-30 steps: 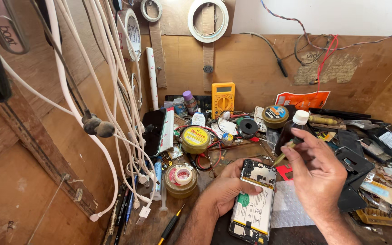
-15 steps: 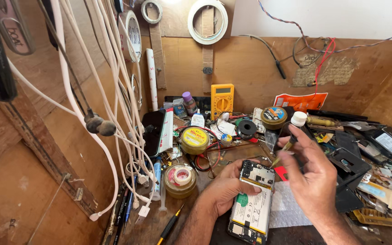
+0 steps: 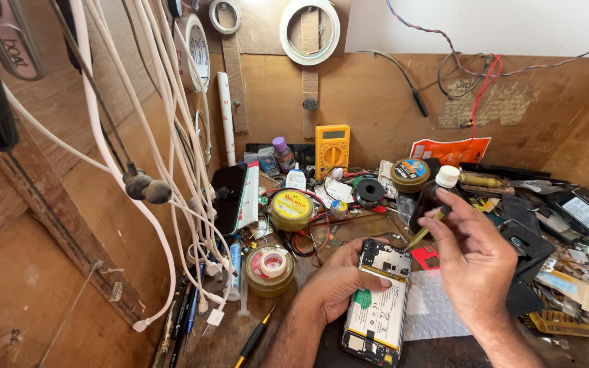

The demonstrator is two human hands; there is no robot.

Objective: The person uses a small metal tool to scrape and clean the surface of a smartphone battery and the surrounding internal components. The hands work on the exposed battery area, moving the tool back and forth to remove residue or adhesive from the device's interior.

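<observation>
An opened phone [image 3: 378, 305] with its back cover off lies on the bench, battery and circuit board showing. My left hand [image 3: 335, 281] grips its left edge and holds it steady. My right hand [image 3: 475, 262] holds a thin brush-like tool [image 3: 423, 232] between thumb and fingers, its tip pointing down toward the phone's upper right corner. Just behind my right hand stands a dark bottle with a white cap [image 3: 434, 194].
A yellow multimeter [image 3: 332, 150] leans on the wooden back wall. Round tins [image 3: 291, 209] and a jar with tape [image 3: 269, 268] sit left of the phone. White cables [image 3: 172, 170] hang at the left. Tools and parts clutter the right side [image 3: 567, 245].
My right hand with the tool has shifted slightly left and down, closer to the phone's top corner. The left hand and phone have stayed in place.
</observation>
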